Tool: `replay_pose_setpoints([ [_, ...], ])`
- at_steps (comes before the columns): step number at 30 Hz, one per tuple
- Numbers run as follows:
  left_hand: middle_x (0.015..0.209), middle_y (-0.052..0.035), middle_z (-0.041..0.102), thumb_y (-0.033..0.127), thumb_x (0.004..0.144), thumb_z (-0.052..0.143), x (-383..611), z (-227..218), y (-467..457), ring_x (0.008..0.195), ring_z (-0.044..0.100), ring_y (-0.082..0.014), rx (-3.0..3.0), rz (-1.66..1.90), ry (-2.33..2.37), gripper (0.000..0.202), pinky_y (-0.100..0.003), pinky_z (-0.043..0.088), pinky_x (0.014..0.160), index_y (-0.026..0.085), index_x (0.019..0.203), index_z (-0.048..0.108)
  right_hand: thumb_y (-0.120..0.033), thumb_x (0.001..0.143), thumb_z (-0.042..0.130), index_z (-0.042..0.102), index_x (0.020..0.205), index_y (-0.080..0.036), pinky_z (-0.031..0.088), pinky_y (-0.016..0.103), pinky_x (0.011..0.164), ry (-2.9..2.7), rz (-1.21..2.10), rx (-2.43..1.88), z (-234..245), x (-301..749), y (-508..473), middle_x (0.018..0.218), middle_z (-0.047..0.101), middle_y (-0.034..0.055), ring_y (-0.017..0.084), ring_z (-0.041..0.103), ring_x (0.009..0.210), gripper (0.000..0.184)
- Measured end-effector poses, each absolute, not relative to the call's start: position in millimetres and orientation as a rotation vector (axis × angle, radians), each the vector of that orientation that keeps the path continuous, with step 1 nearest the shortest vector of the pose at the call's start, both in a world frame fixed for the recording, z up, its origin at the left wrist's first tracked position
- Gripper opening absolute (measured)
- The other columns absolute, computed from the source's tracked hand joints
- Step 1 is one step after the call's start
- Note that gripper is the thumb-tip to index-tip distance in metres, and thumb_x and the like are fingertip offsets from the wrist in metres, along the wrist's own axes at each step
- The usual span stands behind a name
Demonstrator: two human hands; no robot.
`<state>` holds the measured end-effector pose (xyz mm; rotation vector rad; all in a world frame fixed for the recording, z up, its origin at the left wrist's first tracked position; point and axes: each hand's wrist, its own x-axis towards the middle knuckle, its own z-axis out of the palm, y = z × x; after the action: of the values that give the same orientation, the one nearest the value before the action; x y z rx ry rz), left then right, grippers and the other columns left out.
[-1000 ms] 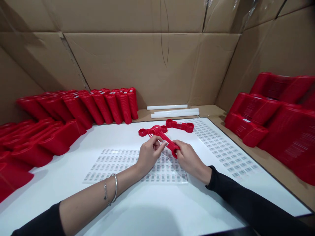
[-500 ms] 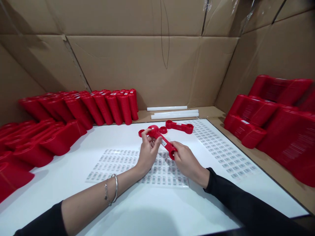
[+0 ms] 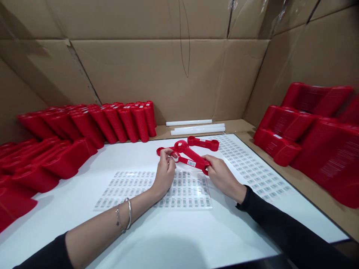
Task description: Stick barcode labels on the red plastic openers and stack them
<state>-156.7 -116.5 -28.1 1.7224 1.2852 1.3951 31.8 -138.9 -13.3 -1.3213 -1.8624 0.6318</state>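
Several red plastic parts (image 3: 187,156) with ring ends are held fanned out above the white table (image 3: 174,228). My left hand (image 3: 165,172) pinches their left ring ends. My right hand (image 3: 221,175) grips their right ends. The front part carries a small white barcode sticker (image 3: 191,163). One more red part (image 3: 203,143) lies flat on the table just behind. A sheet of barcode stickers (image 3: 157,188) lies under my hands.
Rows of stacked red parts (image 3: 84,127) fill the left side, and more stacks (image 3: 305,127) sit at the right. A second sticker sheet (image 3: 252,172) lies at the right of the table. Two white tubes (image 3: 196,127) rest at the back. Cardboard walls (image 3: 157,71) surround the table.
My left hand has moved from the sticker on the front part to the ring ends at the left. The held parts have swung flatter and fanned apart; the sticker now sits on the front part.
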Motion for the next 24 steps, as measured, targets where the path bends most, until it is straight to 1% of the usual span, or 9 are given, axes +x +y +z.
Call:
replay_pose_setpoints([
  [3,0.066,0.0028,0.048,0.015,0.080,0.037,-156,-25,-120,0.057,0.044,-0.0118,1.815,1.265,1.279,0.010,-0.024,0.037,0.057,0.019,0.075,0.045,-0.003,0.071,0.034,0.059,0.086,-0.017,0.041,0.028,0.073,-1.816,0.642,-1.339,-9,35,-137,0.091,0.065,0.0067,0.020,0.058,0.085,0.032],
  [6,0.053,0.0041,0.038,0.028,0.085,0.039,-156,-24,-122,0.050,0.039,-0.0119,1.922,1.087,1.307,0.030,-0.025,0.032,0.050,0.019,0.057,0.037,-0.003,0.069,0.035,0.060,0.088,-0.017,0.042,0.029,0.076,-1.812,0.660,-1.321,-9,37,-136,0.093,0.066,0.0066,0.020,0.059,0.088,0.034],
  [9,0.055,0.0038,0.044,0.027,0.084,0.043,-154,-25,-123,0.051,0.043,-0.0136,2.066,0.959,1.343,0.019,-0.025,0.033,0.050,0.019,0.068,0.050,-0.004,0.069,0.035,0.060,0.085,-0.018,0.043,0.028,0.075,-1.839,0.710,-1.295,-12,36,-137,0.089,0.066,0.0055,0.020,0.060,0.087,0.032],
  [10,0.061,0.0025,0.050,0.024,0.082,0.044,-154,-25,-123,0.054,0.046,-0.0142,2.118,0.922,1.342,0.013,-0.026,0.035,0.052,0.019,0.077,0.055,-0.004,0.070,0.035,0.060,0.084,-0.018,0.044,0.028,0.074,-1.850,0.729,-1.298,-13,36,-138,0.086,0.066,0.0052,0.020,0.060,0.086,0.032],
  [12,0.080,-0.0022,0.058,0.018,0.080,0.043,-154,-26,-123,0.062,0.052,-0.0154,2.203,0.854,1.318,0.019,-0.027,0.040,0.057,0.018,0.089,0.060,-0.004,0.069,0.035,0.059,0.081,-0.018,0.044,0.028,0.073,-1.865,0.755,-1.319,-14,36,-139,0.082,0.066,0.0050,0.020,0.061,0.085,0.031],
  [15,0.100,-0.0074,0.059,0.018,0.079,0.045,-156,-25,-121,0.079,0.057,-0.0190,2.254,0.764,1.251,0.024,-0.031,0.046,0.070,0.018,0.089,0.066,-0.002,0.067,0.034,0.059,0.083,-0.017,0.044,0.028,0.074,-1.891,0.747,-1.330,-14,41,-138,0.086,0.066,0.0053,0.020,0.060,0.087,0.033],
  [18,0.099,-0.0078,0.060,0.023,0.081,0.048,-160,-24,-117,0.088,0.058,-0.0223,2.235,0.668,1.234,0.022,-0.033,0.046,0.076,0.017,0.091,0.067,-0.001,0.066,0.035,0.061,0.089,-0.017,0.043,0.026,0.072,-1.983,0.779,-1.260,-10,49,-138,0.092,0.066,0.0052,0.019,0.060,0.085,0.038],
  [22,0.099,-0.0072,0.060,0.026,0.079,0.056,-164,-25,-115,0.086,0.058,-0.0223,2.303,0.587,1.243,0.020,-0.032,0.046,0.075,0.017,0.093,0.066,-0.001,0.066,0.035,0.062,0.093,-0.016,0.042,0.024,0.065,-2.028,0.847,-1.193,-5,58,-139,0.092,0.067,0.0041,0.017,0.060,0.079,0.040],
  [24,0.096,-0.0062,0.060,0.025,0.078,0.058,-164,-26,-117,0.085,0.057,-0.0221,2.364,0.560,1.248,0.014,-0.032,0.045,0.073,0.018,0.088,0.065,-0.002,0.066,0.035,0.062,0.093,-0.016,0.041,0.023,0.060,-2.022,0.902,-1.193,-5,60,-140,0.088,0.067,0.0036,0.016,0.059,0.073,0.041],
])
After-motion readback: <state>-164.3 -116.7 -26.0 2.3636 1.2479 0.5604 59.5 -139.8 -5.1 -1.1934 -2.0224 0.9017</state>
